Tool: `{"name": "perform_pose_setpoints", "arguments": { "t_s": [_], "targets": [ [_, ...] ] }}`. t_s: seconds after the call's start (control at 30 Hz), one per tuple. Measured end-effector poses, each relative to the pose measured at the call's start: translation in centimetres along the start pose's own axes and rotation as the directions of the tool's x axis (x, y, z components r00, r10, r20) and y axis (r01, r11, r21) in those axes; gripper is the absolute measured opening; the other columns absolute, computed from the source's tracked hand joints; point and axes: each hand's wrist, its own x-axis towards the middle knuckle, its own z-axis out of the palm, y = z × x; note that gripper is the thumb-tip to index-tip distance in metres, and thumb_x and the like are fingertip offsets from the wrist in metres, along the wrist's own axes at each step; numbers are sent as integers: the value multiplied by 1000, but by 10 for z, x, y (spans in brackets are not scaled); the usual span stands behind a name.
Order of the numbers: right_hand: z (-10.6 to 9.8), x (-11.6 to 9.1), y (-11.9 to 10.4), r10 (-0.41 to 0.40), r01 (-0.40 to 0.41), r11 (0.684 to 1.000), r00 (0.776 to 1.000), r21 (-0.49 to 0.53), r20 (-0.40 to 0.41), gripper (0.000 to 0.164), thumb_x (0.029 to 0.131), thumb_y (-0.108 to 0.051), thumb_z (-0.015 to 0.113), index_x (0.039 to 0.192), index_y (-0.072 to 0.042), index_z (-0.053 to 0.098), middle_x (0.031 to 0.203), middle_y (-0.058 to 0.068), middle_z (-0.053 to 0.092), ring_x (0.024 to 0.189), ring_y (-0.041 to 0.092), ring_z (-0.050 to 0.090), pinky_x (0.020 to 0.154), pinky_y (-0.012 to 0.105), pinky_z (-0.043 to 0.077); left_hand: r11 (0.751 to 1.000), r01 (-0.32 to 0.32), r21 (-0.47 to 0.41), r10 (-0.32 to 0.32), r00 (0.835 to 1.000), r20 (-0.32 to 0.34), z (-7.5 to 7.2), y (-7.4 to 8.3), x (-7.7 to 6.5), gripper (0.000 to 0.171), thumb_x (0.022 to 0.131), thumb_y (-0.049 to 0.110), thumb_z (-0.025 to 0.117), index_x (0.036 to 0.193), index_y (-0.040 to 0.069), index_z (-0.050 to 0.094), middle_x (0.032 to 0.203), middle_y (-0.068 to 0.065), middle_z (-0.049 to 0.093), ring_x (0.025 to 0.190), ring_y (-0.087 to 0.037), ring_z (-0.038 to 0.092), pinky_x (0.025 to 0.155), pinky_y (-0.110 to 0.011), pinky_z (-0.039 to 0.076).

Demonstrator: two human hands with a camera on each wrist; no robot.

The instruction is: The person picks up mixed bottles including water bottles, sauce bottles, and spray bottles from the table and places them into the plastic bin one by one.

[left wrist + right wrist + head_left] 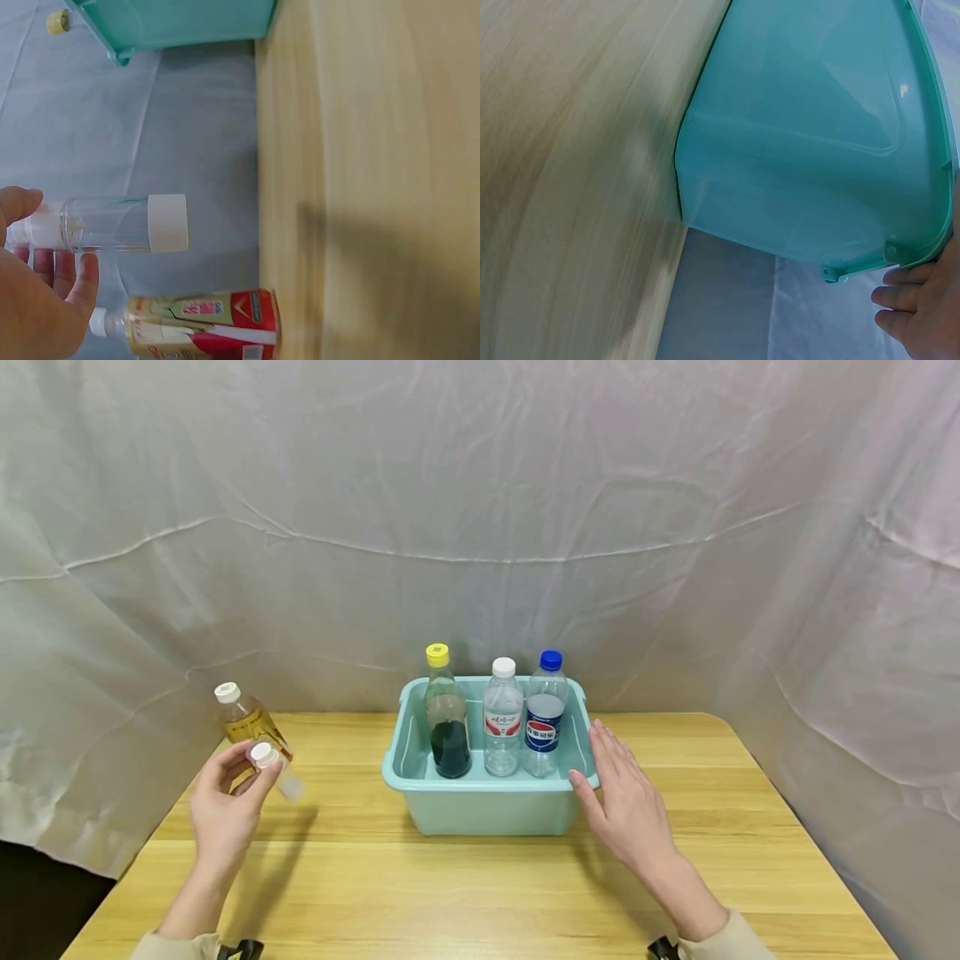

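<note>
My left hand (223, 814) pinches a small clear bottle (116, 223) near its white cap (263, 754), held tilted above the table. Its lower end is white in the left wrist view. Just behind that hand stands a bottle of amber drink (255, 722) with a white cap. My right hand (633, 806) has its fingers straight, along the right rim of a light teal plastic bin (491, 812); the right wrist view shows the fingertips at the rim. Upright in the bin are a dark-liquid bottle (450, 747) with a yellow cap, a clear water bottle (502, 752) and a blue-capped Pepsi bottle (543, 733).
The wooden table (480, 893) carries the bin near its back edge. A grey cloth (480, 485) hangs behind the table and along both sides. The amber drink bottle stands by the table's left edge.
</note>
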Motion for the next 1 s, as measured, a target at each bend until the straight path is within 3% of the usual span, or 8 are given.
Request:
{"name": "perform_pose_setpoints", "arguments": {
  "t_s": [0.27,0.5,0.73,1.0],
  "targets": [
    [-1,1,0,5,-5,1000,1000,4,6,66,107,-37,55,155,5,42,162,20,41,149,38,41,125,47,30,999,-31,-25,32,999,19,18,11,0,43,86,-13,76,127,-4,66,110,1,66,100,-8,64,83,-8,53],
    [-1,1,-1,5,-5,1000,1000,3,6,66,107,-37,55,155,5,42,162,20,41,148,37,41,124,48,31,994,-97,-42,99,994,50,31,23,-1,44,86,-13,76,129,-8,64,110,1,69,99,-10,65,82,-10,54],
    [-1,0,-1,6,-6,1000,1000,7,1,66,106,-37,56,155,6,42,161,20,42,148,37,41,124,46,30,990,-123,-72,127,990,60,46,39,-2,44,86,-11,77,128,-5,66,109,1,70,99,-11,65,82,-13,53],
    [-1,0,-1,8,-8,1000,1000,6,11,66,107,-37,55,155,6,42,162,20,40,148,38,41,125,46,30,977,-178,-116,190,977,101,65,55,-4,45,86,-13,76,129,-8,64,112,0,70,103,-15,64,85,-19,53]
  ]
}}
